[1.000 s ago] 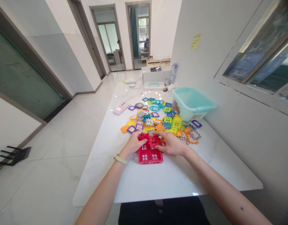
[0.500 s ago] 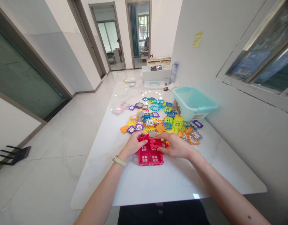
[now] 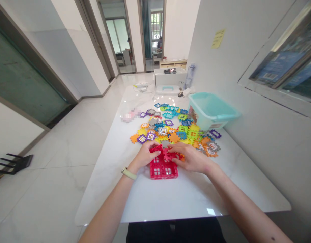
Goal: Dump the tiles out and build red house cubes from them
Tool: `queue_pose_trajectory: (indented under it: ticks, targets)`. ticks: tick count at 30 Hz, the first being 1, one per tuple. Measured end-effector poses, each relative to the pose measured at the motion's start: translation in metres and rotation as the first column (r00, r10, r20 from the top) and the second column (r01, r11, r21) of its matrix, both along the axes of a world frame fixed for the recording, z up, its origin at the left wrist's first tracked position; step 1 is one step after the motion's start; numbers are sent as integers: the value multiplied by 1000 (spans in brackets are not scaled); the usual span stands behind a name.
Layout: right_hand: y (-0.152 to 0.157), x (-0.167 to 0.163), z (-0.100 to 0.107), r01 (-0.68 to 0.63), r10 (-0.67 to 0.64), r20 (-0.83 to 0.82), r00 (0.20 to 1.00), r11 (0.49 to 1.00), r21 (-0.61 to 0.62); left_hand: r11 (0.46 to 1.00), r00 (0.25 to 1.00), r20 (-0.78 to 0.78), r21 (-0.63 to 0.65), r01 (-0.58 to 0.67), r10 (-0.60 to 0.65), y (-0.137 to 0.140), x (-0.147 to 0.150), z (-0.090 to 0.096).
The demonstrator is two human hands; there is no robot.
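Observation:
A red structure of joined window-pattern building tiles (image 3: 163, 171) rests on the white table in front of me. My left hand (image 3: 147, 155) is closed on its upper left side, thumb over the near face and fingers behind. My right hand (image 3: 187, 156) pinches a single red window tile (image 3: 168, 155) between thumb and fingers, at the structure's upper right. That tile is tilted, and its far edge is partly hidden by my fingers. Whether it touches the structure, I cannot tell.
Loose coloured tiles (image 3: 174, 137) lie spread beyond my hands. Behind them at the right stands a turquoise bin (image 3: 213, 114) beside the wall. A lid with a handle (image 3: 167, 89), a white box (image 3: 168, 79) and a bottle (image 3: 190, 76) are at the table's far end.
The red tile in my right hand has turned and tilted at the structure's upper right. My left hand keeps its hold. The view has shifted slightly.

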State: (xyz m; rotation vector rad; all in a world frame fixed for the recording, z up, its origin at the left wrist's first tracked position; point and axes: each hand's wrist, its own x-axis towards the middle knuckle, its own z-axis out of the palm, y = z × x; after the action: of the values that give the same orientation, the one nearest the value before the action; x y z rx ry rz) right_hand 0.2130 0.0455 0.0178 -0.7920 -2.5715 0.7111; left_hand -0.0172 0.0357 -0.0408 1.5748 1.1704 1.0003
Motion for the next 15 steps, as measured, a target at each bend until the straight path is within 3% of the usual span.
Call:
queue_pose_trajectory:
  ticks: [15]
  targets:
    - [-4,-9,1,40,-40,45,998,999,9,1000,1000,-2,-6,-9,9,0,1,2]
